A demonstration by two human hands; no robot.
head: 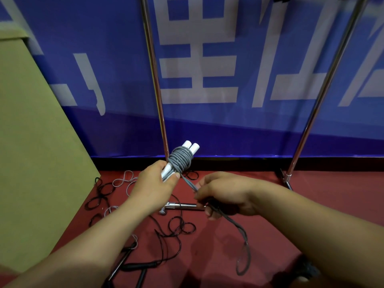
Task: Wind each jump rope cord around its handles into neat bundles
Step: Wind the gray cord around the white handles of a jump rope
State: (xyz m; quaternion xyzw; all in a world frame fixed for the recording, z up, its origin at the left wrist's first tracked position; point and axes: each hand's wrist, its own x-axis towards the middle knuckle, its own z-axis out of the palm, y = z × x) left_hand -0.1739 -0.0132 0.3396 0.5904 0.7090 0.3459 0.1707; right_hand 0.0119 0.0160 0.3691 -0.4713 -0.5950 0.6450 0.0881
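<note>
My left hand point(154, 185) grips two white jump rope handles point(192, 147) held side by side, tilted up and away. A grey cord point(180, 160) is wound around them in several tight turns. From the coil the cord runs down to my right hand point(223, 194), which pinches it in curled fingers. The free end of the grey cord point(243, 252) hangs in a loop below my right hand.
On the red floor lie loose black cords point(178, 225), a white cord point(122, 179) and black handles point(139, 267). A metal rack's poles point(158, 90) and foot bar point(182, 205) stand ahead. A blue banner point(228, 69) is behind; a green panel point(31, 142) is left.
</note>
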